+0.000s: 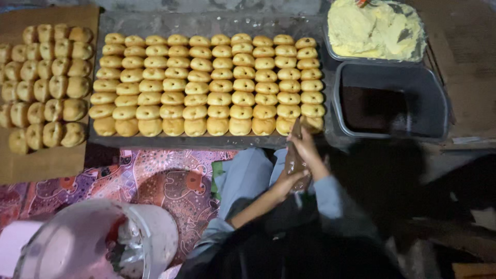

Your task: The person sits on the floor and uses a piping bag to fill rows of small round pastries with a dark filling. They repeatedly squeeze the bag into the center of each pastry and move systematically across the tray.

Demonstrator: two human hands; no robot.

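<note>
Both my hands hold a clear piping bag (295, 157) of brown filling. My right hand (311, 151) grips its upper part near the nozzle. Wrapped around the bag's lower end is my left hand (288, 181). The nozzle tip touches a golden bun (285, 124) in the front row, near the right end of a dark tray (206, 142). Several rows of round buns fill that tray.
More buns stand on edge on a cardboard sheet (46, 163) at the left. A tub of pale yellow cream (377, 28) and a grey tub of dark filling (392, 101) are at the right. A white bucket (93, 243) sits on a patterned cloth (155, 181) at the lower left.
</note>
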